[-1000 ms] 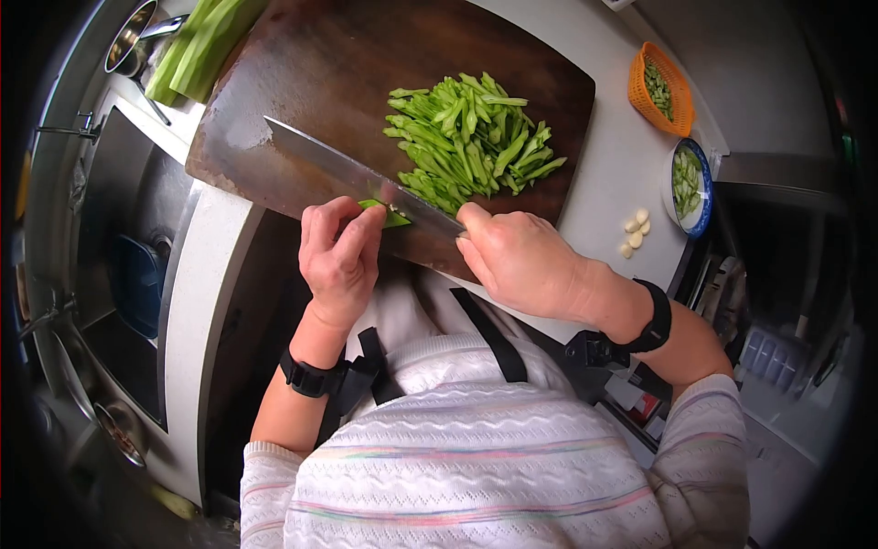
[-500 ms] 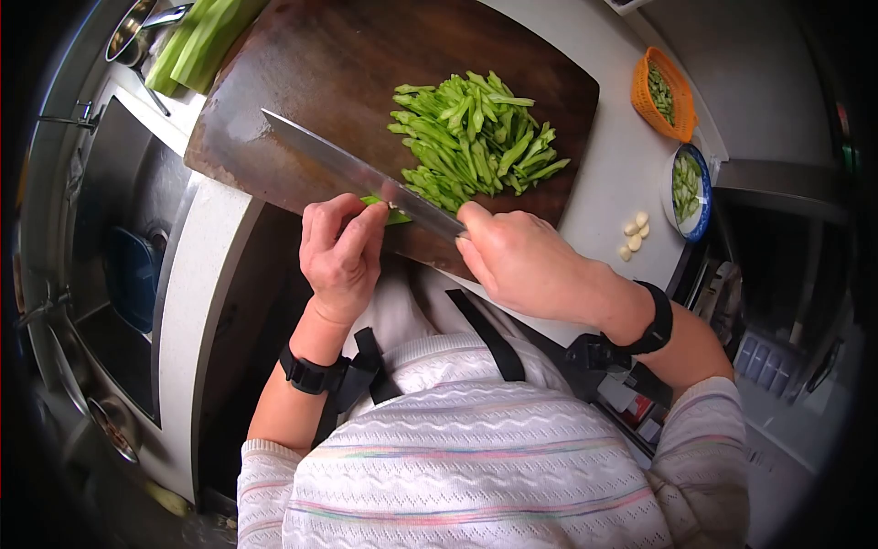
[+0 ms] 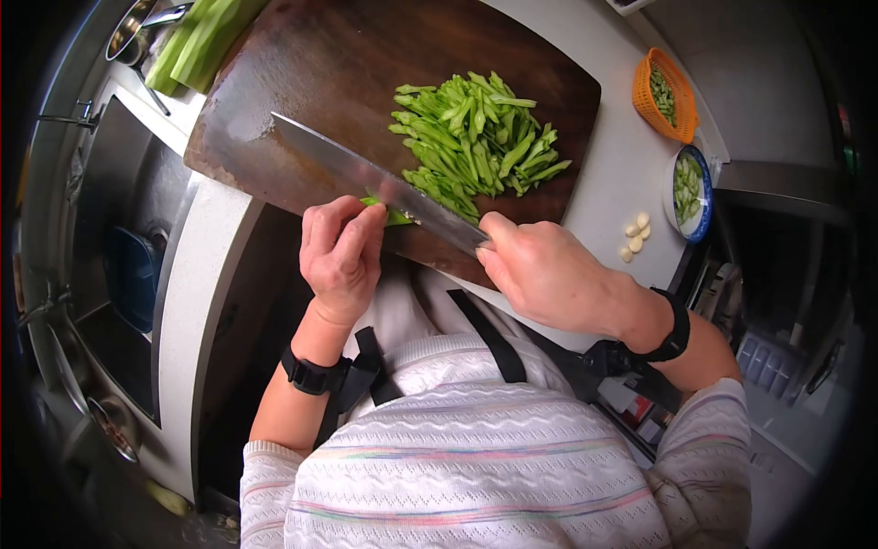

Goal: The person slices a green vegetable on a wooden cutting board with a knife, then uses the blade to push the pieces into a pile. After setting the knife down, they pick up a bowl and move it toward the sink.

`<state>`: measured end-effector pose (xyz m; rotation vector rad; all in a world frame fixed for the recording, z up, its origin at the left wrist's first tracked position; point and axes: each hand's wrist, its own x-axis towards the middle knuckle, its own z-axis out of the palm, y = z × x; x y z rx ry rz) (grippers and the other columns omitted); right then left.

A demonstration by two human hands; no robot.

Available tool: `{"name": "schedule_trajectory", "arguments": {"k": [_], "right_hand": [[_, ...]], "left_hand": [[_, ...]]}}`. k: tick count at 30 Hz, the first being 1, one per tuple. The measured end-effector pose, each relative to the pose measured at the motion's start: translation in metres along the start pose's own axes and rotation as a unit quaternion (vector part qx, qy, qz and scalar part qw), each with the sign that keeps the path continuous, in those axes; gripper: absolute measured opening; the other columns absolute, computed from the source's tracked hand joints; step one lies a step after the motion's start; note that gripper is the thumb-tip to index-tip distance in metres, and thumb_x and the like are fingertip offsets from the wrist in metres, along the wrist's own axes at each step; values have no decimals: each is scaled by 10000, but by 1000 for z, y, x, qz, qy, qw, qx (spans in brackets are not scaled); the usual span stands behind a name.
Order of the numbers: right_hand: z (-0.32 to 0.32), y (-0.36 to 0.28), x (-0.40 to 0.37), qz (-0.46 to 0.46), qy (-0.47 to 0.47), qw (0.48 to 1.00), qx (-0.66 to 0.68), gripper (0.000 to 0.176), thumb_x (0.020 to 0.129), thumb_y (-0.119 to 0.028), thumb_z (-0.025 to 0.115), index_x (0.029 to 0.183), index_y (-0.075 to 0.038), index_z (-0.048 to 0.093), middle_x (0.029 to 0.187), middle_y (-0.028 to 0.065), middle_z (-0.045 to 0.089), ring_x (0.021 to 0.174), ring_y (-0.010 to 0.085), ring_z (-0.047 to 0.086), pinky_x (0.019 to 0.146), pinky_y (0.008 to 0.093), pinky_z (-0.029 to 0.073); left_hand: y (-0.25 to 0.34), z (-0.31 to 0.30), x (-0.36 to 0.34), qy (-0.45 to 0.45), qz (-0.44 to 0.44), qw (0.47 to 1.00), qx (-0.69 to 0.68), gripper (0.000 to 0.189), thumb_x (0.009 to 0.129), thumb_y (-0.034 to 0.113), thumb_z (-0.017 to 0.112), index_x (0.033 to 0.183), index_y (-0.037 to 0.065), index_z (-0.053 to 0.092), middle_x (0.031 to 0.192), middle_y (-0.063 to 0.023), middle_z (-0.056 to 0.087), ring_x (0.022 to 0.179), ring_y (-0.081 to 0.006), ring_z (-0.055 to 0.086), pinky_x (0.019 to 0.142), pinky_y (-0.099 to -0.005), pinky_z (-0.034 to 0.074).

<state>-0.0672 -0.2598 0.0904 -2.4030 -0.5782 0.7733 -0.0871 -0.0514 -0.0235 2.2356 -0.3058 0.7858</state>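
My right hand (image 3: 558, 274) is closed round the handle of a large kitchen knife (image 3: 352, 165), whose blade slants up and left across the near part of the dark wooden cutting board (image 3: 384, 46). My left hand (image 3: 340, 245) pinches a piece of green vegetable (image 3: 398, 218) at the board's near edge, right against the blade. Part of that piece is hidden by fingers and knife. Just beyond the blade lies a heap of green vegetable slices (image 3: 480, 133).
Peeled garlic cloves (image 3: 636, 240) lie on the counter at right, near a blue-rimmed bowl (image 3: 702, 206) and an orange basket (image 3: 645, 101) of cut greens. Long green stalks (image 3: 203, 50) rest at upper left. A sink (image 3: 119, 201) is on the left.
The knife and my right hand have slid a little to the right and toward me. My left hand stays almost still, pinching the vegetable piece.
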Motion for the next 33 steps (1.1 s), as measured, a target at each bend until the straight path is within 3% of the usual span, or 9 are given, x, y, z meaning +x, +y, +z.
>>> {"name": "schedule_trajectory", "arguments": {"k": [2,9,11,24,26,29,33], "right_hand": [[7,5,7,-35,22,999,-5,174,922,-106,538,885,33,440,610,221,556,602,430,582,527,487,441],[16,7,18,-38,47,998,-27,178,922,-112,533,887,37,441,622,228,571,620,427,600,546,491,456],[8,3,12,9,10,1000,-3,150,913,-113,507,888,30,469,670,242,614,694,445,626,647,519,494],[0,1,4,-2,-11,1000,8,160,919,-111,505,871,34,455,630,241,596,656,443,622,620,513,497],[7,4,9,-27,13,1000,9,181,916,-103,544,869,37,440,607,226,553,606,430,586,530,489,445],[17,-1,19,-29,33,998,-42,176,915,-108,546,884,37,451,627,229,577,622,424,604,547,487,464],[19,8,17,-25,48,998,-10,180,915,-124,554,924,32,466,631,221,595,631,428,614,558,473,488]], "left_hand": [[0,-1,-1,2,1,1000,0,210,670,-38,755,847,56,693,861,-56,603,727,-217,552,610,-300,463],[1,-1,1,-2,7,1000,3,207,674,-48,747,847,49,687,853,-57,601,719,-223,551,617,-301,462],[1,-1,-1,2,4,1000,2,204,677,-48,746,846,50,685,853,-57,601,718,-223,550,618,-302,462],[-1,-1,-2,-1,-5,1000,-9,219,692,-61,737,873,44,674,869,-65,604,740,-227,555,636,-303,466],[-1,0,-3,8,0,1000,-8,221,667,-56,741,851,49,676,864,-60,603,719,-227,552,617,-304,465],[0,1,0,6,7,1000,1,229,659,-62,741,849,48,676,860,-60,603,715,-226,552,617,-304,465],[0,-1,-1,4,4,1000,0,235,662,-59,742,856,59,682,870,-61,607,728,-226,560,629,-301,470]]}}
